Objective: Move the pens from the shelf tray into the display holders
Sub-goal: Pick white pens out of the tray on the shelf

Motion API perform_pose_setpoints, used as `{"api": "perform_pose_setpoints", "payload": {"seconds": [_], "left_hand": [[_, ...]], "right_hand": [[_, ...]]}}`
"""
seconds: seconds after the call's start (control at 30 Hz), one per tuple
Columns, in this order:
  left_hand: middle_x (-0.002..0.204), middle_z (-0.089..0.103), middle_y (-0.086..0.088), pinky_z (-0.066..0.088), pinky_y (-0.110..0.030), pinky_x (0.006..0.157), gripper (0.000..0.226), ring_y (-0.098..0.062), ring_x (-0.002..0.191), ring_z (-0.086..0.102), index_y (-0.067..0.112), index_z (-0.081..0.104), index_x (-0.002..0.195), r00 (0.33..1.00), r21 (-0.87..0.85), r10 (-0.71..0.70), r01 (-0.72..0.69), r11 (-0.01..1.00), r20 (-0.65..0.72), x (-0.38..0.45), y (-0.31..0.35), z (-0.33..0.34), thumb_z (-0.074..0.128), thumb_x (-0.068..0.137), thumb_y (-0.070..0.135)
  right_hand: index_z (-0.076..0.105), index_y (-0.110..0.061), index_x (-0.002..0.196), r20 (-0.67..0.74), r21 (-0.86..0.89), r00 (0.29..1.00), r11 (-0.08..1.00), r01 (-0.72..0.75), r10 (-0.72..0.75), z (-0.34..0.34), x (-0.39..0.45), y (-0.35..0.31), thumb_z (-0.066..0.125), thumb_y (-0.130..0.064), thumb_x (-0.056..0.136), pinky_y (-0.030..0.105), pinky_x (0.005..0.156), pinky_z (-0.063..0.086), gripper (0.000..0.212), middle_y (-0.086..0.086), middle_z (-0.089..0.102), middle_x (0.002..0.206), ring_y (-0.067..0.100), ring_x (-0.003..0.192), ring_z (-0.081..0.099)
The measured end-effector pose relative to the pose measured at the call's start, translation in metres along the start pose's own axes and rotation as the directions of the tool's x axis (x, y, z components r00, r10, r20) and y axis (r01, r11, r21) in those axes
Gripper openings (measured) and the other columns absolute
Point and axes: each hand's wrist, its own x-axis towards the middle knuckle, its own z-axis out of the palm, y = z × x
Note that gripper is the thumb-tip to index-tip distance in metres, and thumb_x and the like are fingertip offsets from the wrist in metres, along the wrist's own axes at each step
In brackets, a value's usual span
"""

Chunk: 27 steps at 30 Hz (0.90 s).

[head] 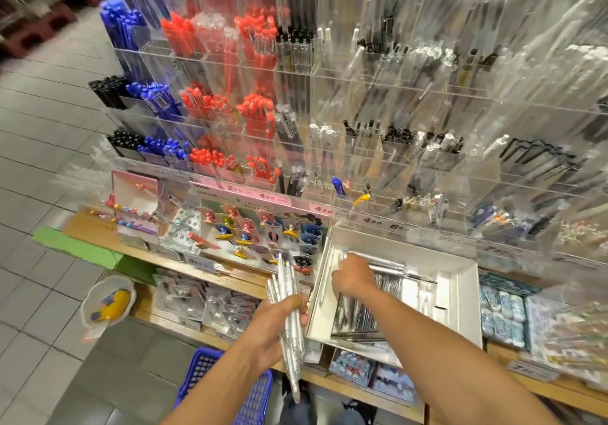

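**Clear plastic rack above, white tray below, pens in my left hand**

Clear plastic makes up the display rack [362, 95], the biggest thing before me, its rows of holders stuffed with blue, red, black and see-through pens. Much of its right side is smeared by blur, so I cannot tell those pens apart. Its top and right edges are cut off by the frame.

Below it, on the wooden shelf [171, 262], sits the white tray [460, 289], open on top, with silvery pens [358, 313] lying lengthwise inside. Its near-left corner hangs close to the shelf's front edge.

My left hand [279, 322] is wrapped round a bundle of silver pens [289, 293], just left of the tray; their tips fan upward and their tails hang down past the shelf edge. My right hand [353, 275] is down inside the tray on the pens, fingers bent, but whether they have closed on one I cannot tell: the back of the hand hides it.

A blue basket [204, 368] stands on the floor below my left arm.
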Motion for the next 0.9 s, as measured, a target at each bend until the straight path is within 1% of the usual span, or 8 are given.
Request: {"api": "perform_pose_setpoints", "payload": {"seconds": [0.07,0.17,0.23,0.4,0.47,0.57,0.7,0.9], "left_hand": [[0.072,0.061,-0.015,0.053,-0.031,0.046,0.044,-0.023,0.054,0.056,-0.012,0.061,0.116,1.000,-0.005,-0.002,0.002,1.000,0.011,0.001,-0.002,-0.003,0.075,0.079,0.007],[0.073,0.062,-0.016,0.054,-0.031,0.047,0.049,-0.023,0.055,0.058,-0.013,0.058,0.116,1.000,-0.018,0.003,-0.002,1.000,0.026,0.002,-0.004,-0.008,0.076,0.075,0.007],[0.074,0.063,-0.017,0.055,-0.030,0.048,0.053,-0.023,0.056,0.061,-0.014,0.058,0.115,0.999,-0.021,0.009,-0.008,1.000,0.031,0.002,-0.004,-0.012,0.076,0.070,0.008],[0.078,0.066,-0.018,0.057,-0.033,0.054,0.048,-0.023,0.061,0.063,-0.011,0.058,0.112,0.998,0.008,0.009,-0.010,1.000,0.065,0.002,-0.006,-0.018,0.071,0.069,0.008],[0.077,0.066,-0.019,0.058,-0.033,0.054,0.039,-0.024,0.060,0.063,-0.010,0.057,0.109,0.998,-0.009,0.008,-0.007,1.000,0.062,0.002,-0.007,-0.019,0.067,0.073,0.003],[0.075,0.065,-0.019,0.058,-0.033,0.055,0.025,-0.025,0.060,0.063,-0.009,0.056,0.106,0.997,-0.010,-0.001,0.002,1.000,0.080,0.000,-0.006,-0.021,0.059,0.083,-0.002],[0.074,0.066,-0.019,0.058,-0.032,0.052,0.021,-0.025,0.061,0.065,-0.008,0.057,0.102,0.994,-0.008,-0.012,0.013,1.000,0.111,-0.007,-0.006,-0.024,0.059,0.082,-0.001],[0.075,0.068,-0.018,0.057,-0.032,0.056,0.036,-0.023,0.063,0.066,-0.009,0.061,0.103,0.995,0.026,0.010,-0.013,1.000,0.103,-0.019,-0.013,-0.033,0.066,0.071,0.005]], "right_hand": [[0.059,-0.006,0.086,0.049,0.053,0.999,0.999,0.008,-0.011,-0.004,-0.005,0.007,0.052,-0.019,0.093,0.029,0.054,0.046,0.016,0.005,0.059,0.075,0.018,0.061,0.056],[0.051,-0.014,0.067,0.105,0.226,0.993,0.974,0.025,-0.050,-0.011,-0.019,0.020,0.045,-0.026,0.102,0.028,0.060,0.050,0.038,0.013,0.065,0.081,0.021,0.060,0.060],[0.049,-0.013,0.073,0.110,0.292,0.992,0.956,0.025,-0.060,-0.019,-0.033,0.026,0.042,-0.030,0.104,0.028,0.061,0.050,0.036,0.009,0.058,0.076,0.022,0.064,0.064],[0.061,0.000,0.105,0.116,0.479,0.993,0.876,-0.055,-0.001,-0.037,-0.060,0.037,0.045,-0.029,0.103,0.020,0.050,0.041,0.034,-0.003,0.053,0.066,0.007,0.049,0.051],[0.062,-0.011,0.106,0.149,0.589,0.989,0.802,-0.095,0.007,-0.042,-0.070,0.038,0.049,-0.029,0.101,0.020,0.052,0.042,0.022,0.005,0.060,0.074,0.008,0.050,0.050],[0.062,-0.009,0.114,0.161,0.676,0.987,0.730,-0.103,-0.010,-0.048,-0.081,0.042,0.055,-0.026,0.099,0.023,0.057,0.043,0.024,0.012,0.071,0.092,0.009,0.057,0.053],[0.061,-0.006,0.114,0.185,0.704,0.981,0.703,-0.098,-0.048,-0.051,-0.100,0.043,0.052,-0.024,0.100,0.024,0.056,0.047,0.024,0.008,0.068,0.087,0.016,0.072,0.057],[0.060,-0.003,0.105,0.213,0.749,0.969,0.658,-0.081,-0.124,-0.056,-0.114,0.034,0.052,-0.017,0.100,0.026,0.057,0.047,0.017,0.004,0.065,0.077,0.017,0.072,0.057]]}}
